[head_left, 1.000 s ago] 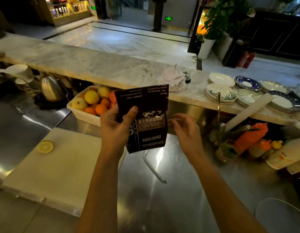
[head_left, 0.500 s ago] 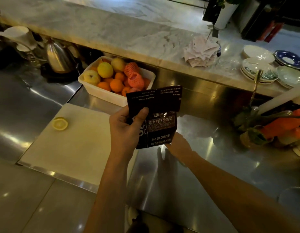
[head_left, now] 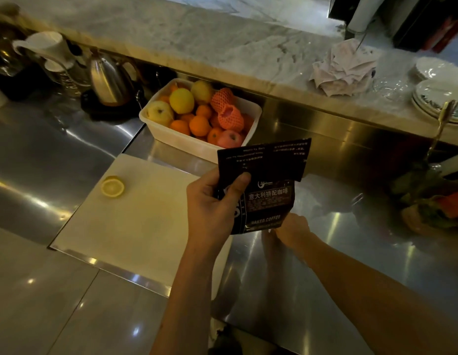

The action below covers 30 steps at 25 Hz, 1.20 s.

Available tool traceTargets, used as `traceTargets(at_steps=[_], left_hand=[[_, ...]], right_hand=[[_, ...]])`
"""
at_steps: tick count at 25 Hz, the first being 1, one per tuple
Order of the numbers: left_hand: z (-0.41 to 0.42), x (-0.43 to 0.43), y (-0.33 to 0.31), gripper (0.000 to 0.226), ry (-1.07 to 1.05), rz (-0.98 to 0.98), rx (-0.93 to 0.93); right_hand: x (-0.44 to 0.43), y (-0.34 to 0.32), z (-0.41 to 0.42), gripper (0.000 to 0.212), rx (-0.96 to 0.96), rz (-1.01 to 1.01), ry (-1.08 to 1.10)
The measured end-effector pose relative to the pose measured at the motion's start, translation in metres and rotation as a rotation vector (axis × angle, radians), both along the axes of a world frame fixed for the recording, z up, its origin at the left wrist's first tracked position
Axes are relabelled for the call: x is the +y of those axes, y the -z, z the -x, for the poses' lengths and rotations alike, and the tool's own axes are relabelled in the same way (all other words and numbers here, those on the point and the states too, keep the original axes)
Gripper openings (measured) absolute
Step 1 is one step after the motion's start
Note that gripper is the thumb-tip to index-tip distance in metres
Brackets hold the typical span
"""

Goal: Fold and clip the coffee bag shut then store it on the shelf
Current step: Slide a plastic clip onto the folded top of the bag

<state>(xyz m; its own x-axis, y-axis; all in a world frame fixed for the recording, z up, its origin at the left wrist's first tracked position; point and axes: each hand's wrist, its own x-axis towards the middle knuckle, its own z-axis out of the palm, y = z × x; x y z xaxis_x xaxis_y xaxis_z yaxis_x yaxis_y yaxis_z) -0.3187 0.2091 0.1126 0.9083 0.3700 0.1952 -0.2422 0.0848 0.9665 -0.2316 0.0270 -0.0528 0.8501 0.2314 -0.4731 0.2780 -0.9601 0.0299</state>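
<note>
Taking the white cutting board (head_left: 135,224) as my landmark, a lemon half (head_left: 112,186) sits on its far left part, a steel kettle (head_left: 108,80) stands beyond its far left corner, and a white tub of fruit (head_left: 171,135) sits just past its far edge. Over the board's right edge my left hand (head_left: 212,208) grips the coffee bag (head_left: 263,185) upright in the air, thumb pinning the flap, so the top is already folded down toward me. That much of the job looks done; I see no clip on the bag, and no shelf is in view, so clipping and storing are left. Further right of the board, my right hand (head_left: 290,229) is low at the steel tabletop (head_left: 351,252), just under the bag's bottom corner; the bag hides its fingers, so I cannot tell whether they are curled on anything.
</note>
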Motion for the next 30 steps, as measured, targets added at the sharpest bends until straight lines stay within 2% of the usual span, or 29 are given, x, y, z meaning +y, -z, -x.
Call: traceTargets(at_steps=[3, 6, 8, 11, 16, 20, 23, 30], left_hand=[[0.0, 0.004, -0.001, 0.025, 0.004, -0.015, -0.009], [-0.003, -0.001, 0.0, 0.021, 0.012, -0.004, -0.013], [-0.004, -0.01, -0.001, 0.019, 0.026, -0.012, -0.015], [-0.008, -0.028, -0.005, 0.017, 0.046, -0.008, -0.036], [-0.012, -0.068, -0.02, 0.015, 0.068, 0.001, -0.049], [-0.014, -0.099, -0.039, 0.016, 0.094, -0.003, -0.07], [-0.015, -0.117, -0.053, 0.018, 0.099, 0.005, -0.09], [-0.025, -0.156, -0.073, 0.015, 0.102, -0.007, -0.149]], right_hand=[[0.003, -0.009, 0.005, 0.027, -0.028, -0.033, 0.004], [-0.009, -0.026, 0.006, 0.026, -0.089, -0.204, 0.08], [-0.027, -0.041, 0.001, 0.018, -0.181, -0.43, 0.197], [-0.06, -0.081, -0.002, 0.022, -0.352, -0.776, 0.405], [-0.125, -0.158, 0.021, 0.032, -0.483, -1.387, 0.706], [-0.168, -0.2, 0.032, 0.032, -0.386, -1.894, 0.903], [-0.195, -0.227, 0.039, 0.028, -0.344, -2.095, 0.943], [-0.218, -0.27, 0.052, 0.024, -0.052, -2.475, 0.933]])
